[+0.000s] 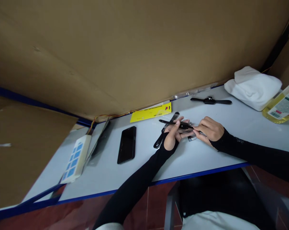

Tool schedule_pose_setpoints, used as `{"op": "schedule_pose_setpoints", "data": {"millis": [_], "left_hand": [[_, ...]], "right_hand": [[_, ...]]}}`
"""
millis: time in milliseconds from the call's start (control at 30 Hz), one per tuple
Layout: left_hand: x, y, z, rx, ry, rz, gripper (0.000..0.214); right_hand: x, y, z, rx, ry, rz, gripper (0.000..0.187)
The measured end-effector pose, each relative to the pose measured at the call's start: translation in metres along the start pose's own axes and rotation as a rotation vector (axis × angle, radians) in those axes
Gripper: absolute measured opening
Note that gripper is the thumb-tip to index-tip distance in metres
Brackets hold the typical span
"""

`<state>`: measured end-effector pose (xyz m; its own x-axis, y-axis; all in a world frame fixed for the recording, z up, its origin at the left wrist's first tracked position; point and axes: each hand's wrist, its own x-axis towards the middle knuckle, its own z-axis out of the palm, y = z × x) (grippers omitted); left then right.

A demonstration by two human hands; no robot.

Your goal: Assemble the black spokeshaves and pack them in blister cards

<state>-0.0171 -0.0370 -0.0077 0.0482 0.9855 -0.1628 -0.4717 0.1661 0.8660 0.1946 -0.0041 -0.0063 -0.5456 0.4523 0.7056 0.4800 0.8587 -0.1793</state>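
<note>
Seemingly mid-handling, the left hand [173, 132] and right hand [210, 129] both grip a black tool [184, 126], a second tool [158, 141] partly under the left grip, so moving it calls for coordination.

The single view looks from the person's head, forward and down over the front edge of the table [96, 179], near enough that the left sleeve [137, 183] enters from the bottom of the frame and the right sleeve [256, 153] from its right side. It leans, to my eye, so that edge climbs left to right, with the left hand [172, 135] and right hand [210, 129] right of centre. A brown board wall [135, 54], faced across the table's back edge, fills most of the upper half.
</note>
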Motion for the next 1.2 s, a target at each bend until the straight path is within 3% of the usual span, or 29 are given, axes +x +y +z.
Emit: {"op": "schedule_pose_setpoints", "data": {"millis": [233, 433, 600, 733, 867, 1067, 1200], "left_hand": [[-0.002, -0.001, 0.004, 0.002, 0.002, 0.057, 0.065], [-0.004, 0.003, 0.002, 0.041, -0.051, 0.043, 0.06], [-0.007, 0.005, 0.007, 0.08, -0.066, 0.01, 0.071], [-0.006, 0.007, 0.012, 0.061, -0.045, 0.015, 0.08], [-0.004, 0.017, 0.005, 0.038, 0.001, 0.03, 0.085], [-0.002, 0.048, -0.011, -0.022, -0.29, -0.26, 0.098], [-0.005, 0.053, -0.007, -0.028, -0.437, -0.395, 0.091]], "right_hand": [[-0.003, -0.002, 0.001, -0.017, -0.006, -0.01, 0.017], [-0.002, -0.003, 0.002, -0.102, -0.07, 0.092, 0.019], [-0.003, -0.003, 0.01, -0.258, 0.065, 0.006, 0.025], [0.003, 0.001, 0.0, -0.05, 0.037, 0.057, 0.022], [0.013, 0.016, -0.02, 0.218, 0.106, 0.188, 0.018], [0.025, 0.048, -0.043, 0.241, 0.2, 0.002, 0.013], [0.029, 0.044, -0.048, 0.299, 0.242, -0.126, 0.012]]}}
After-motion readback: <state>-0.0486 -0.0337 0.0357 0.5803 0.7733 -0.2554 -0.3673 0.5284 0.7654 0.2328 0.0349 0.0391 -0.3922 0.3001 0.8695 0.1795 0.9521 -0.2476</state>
